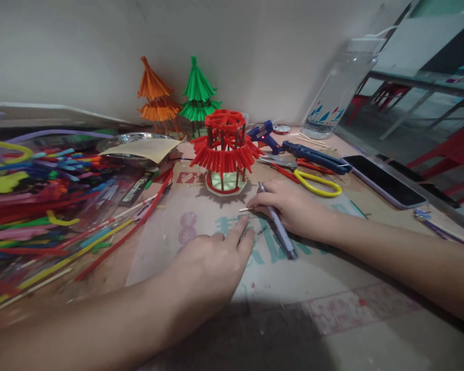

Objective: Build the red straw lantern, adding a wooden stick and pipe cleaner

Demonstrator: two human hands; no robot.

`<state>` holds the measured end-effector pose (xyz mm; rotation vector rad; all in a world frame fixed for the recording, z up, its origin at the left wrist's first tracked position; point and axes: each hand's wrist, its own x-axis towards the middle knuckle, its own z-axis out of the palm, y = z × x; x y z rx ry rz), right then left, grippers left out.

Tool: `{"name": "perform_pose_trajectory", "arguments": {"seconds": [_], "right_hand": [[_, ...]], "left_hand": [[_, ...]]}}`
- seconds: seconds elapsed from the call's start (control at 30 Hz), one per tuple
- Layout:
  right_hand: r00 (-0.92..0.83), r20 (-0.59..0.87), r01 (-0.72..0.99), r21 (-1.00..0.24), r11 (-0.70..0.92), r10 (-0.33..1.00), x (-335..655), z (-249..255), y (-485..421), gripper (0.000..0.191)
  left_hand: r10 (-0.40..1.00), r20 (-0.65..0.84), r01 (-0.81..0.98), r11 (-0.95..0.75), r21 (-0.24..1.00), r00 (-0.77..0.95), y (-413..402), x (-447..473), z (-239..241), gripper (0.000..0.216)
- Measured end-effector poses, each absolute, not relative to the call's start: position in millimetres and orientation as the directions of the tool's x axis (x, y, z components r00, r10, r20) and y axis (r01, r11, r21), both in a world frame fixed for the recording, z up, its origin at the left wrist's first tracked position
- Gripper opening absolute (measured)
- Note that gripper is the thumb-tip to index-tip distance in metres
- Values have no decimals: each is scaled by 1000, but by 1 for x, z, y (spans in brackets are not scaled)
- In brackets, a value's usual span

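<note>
My right hand [290, 203] rests on the printed sheet with a grey-purple pen [280, 232] gripped along its fingers. A short pale stick [243, 209] pokes out from under its fingertips. Just in front, my left hand [212, 263] lies low on the sheet, index finger and thumb close together and the other fingers curled. Whatever may be between them is hidden. Behind both hands stands a red pipe-cleaner pavilion model [226, 154] with brown posts and a pale base. Neither hand touches it.
Loose coloured pipe cleaners [42, 206] crowd the left. Orange [156, 98] and green [198, 95] models stand by the wall. A glue gun [265, 135], yellow-handled scissors [317, 183], blue-handled tool [317, 156], phone [384, 180] and water bottle [330, 98] lie or stand to the right.
</note>
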<state>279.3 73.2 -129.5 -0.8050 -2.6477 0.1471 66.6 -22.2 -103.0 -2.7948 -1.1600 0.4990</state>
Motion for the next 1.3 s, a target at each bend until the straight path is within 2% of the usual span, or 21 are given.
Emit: {"name": "perform_pose_trajectory", "arguments": {"seconds": [0.1,0.27,0.4,0.67,1.3], "right_hand": [[-784,333,476,-219,852,523,282,-130,74,21],[-795,330,447,-249,859,509,281,-132,74,19],[-796,334,435,-265,860,505,279,-132,72,19],[-794,305,436,-318,842,526,278,-132,73,19],[-796,295,451,-292,843,528,276,-131,72,20]], "left_hand": [[688,-273,657,-725,-207,673,-21,64,-106,67],[678,-109,640,-726,-249,727,-26,59,-116,61],[671,-44,639,-723,-262,740,-27,57,-120,59],[655,-76,617,-740,-268,752,-27,57,-116,62],[657,-75,628,-743,-230,750,-25,58,-118,62]]}}
